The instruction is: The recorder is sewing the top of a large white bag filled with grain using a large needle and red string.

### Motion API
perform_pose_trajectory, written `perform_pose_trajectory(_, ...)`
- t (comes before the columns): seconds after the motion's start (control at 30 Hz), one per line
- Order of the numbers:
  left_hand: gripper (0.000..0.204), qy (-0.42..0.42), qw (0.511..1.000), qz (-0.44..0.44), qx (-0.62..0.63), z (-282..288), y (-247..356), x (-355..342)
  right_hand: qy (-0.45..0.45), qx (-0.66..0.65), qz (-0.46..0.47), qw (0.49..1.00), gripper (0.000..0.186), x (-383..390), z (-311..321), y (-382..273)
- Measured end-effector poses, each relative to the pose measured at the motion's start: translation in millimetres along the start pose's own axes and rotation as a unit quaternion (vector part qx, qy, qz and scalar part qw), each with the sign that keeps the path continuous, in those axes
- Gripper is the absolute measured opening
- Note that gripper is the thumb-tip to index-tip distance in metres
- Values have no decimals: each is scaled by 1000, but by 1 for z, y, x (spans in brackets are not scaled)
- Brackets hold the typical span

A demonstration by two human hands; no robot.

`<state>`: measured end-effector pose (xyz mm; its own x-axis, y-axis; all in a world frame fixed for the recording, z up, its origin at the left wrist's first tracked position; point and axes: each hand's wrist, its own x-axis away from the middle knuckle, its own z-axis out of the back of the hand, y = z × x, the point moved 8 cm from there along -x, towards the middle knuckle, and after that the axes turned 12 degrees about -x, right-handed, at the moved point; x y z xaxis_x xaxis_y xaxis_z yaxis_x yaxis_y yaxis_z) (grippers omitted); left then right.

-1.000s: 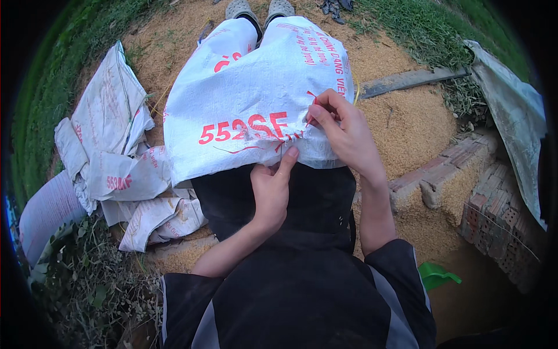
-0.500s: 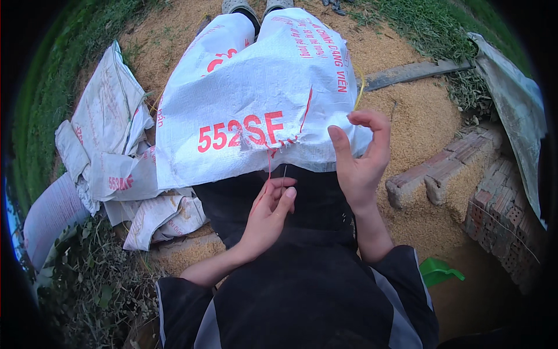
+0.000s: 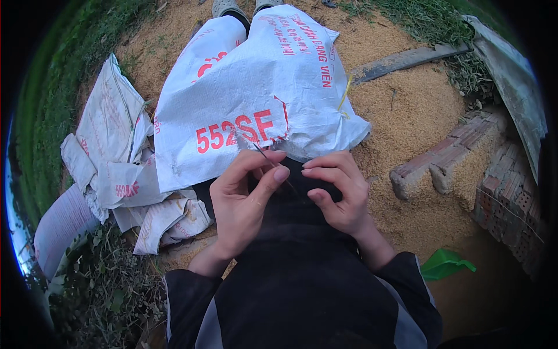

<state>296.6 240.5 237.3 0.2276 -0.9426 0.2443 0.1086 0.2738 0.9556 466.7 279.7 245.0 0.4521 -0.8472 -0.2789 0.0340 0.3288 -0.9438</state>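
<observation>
A white woven sack (image 3: pixel 232 99) with red print lies over my legs and lap. Red thread (image 3: pixel 286 113) runs through its near part, by a torn spot at the edge. My left hand (image 3: pixel 244 186) pinches a thin dark needle (image 3: pixel 263 153) between thumb and fingers, just off the sack's near edge. To the right of it, my right hand (image 3: pixel 343 189) hovers with curved fingers, its thumb apart from them and nothing visible between. The needle's lower end is hard to make out against my dark clothes.
Several old white sacks (image 3: pixel 113 128) are heaped on the left. Yellow-brown grain husks (image 3: pixel 407 122) cover the ground. On the right are rows of bricks (image 3: pixel 447 154), a grey board (image 3: pixel 410 63), a tarp-like sheet (image 3: pixel 511 87) and a green plastic scoop (image 3: pixel 444 264).
My left hand has come up to the sack's edge, and the needle now shows plainly in its pinch. My right hand has dropped from beside the sack toward the left hand.
</observation>
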Motion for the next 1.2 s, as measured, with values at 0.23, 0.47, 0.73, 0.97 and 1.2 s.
perform_pose_trajectory(0.23,25,-4,1000,7,-29,-7,-7,-8,-49,-172,-210,961,13,7,-18,20)
perform_pose_trajectory(0.47,23,101,920,-166,-339,1,-2,-24,4,-211,-375,902,9,32,-7,36)
perform_pose_trajectory(0.73,22,112,852,-225,-460,-14,-16,-34,5,-121,-389,914,11,45,-3,37)
perform_pose_trajectory(0.97,17,100,835,-268,-470,-17,-11,-37,15,-134,-413,901,10,42,-6,37)
perform_pose_trajectory(1.2,23,109,825,-289,-473,-17,-9,-31,32,-164,-425,890,10,49,-3,28)
